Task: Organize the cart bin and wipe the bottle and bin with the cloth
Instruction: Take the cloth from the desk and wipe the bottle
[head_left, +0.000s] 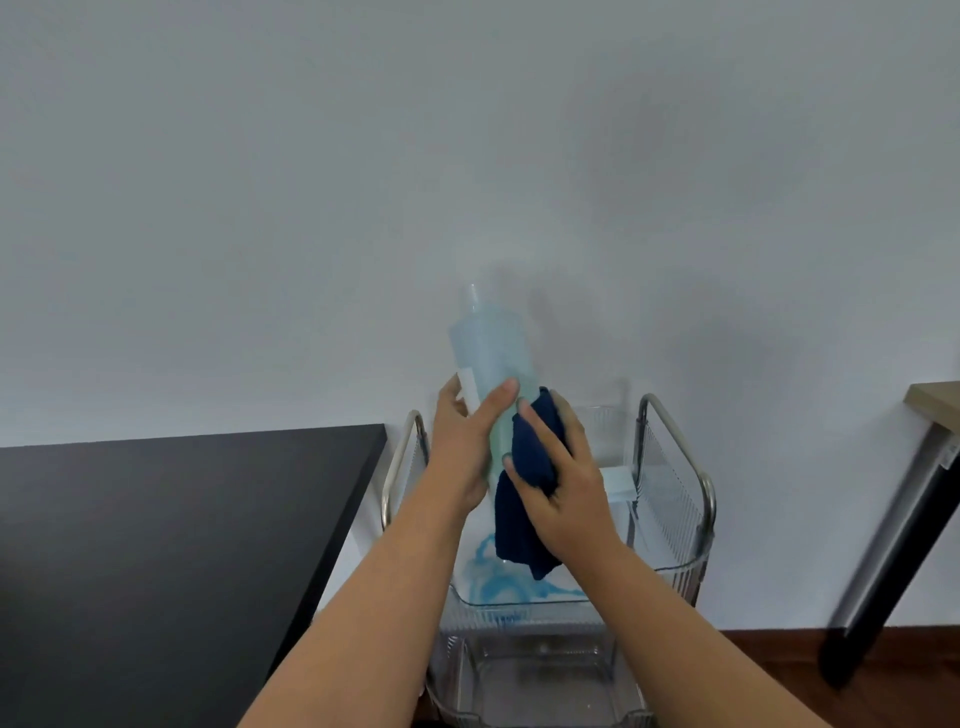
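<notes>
Left grip (464, 441) clamped round the lower half of a pale blue bottle (493, 348), thumb up one side, fingers wrapped behind. Right grip (558, 488) clamped on a dark blue cloth (522, 525), pressing it against the right side of the bottle just beside the left thumb. Bottle held upright, tilted slightly left, raised in front of a plain white wall (467, 156), narrow neck at the top, white label strip showing by the left fingers. Loose end of cloth hanging down from the right palm, over the bin.

Directly below both hands, a clear ribbed bin (675, 535) seated on the top tier of a cart (670, 421) with curved metal handles at either side. Blue smears on the bin's floor near the front left corner. A small pale box and another clear ribbed container at the back of the bin, partly hidden behind the right hand. A second clear tier lower down, contents hard to tell.

Left of the cart, touching or nearly so, a black bench (171, 530). Far right, corner of a wooden tabletop on a dark leg (893, 551), standing on a reddish wood floor (779, 675).
</notes>
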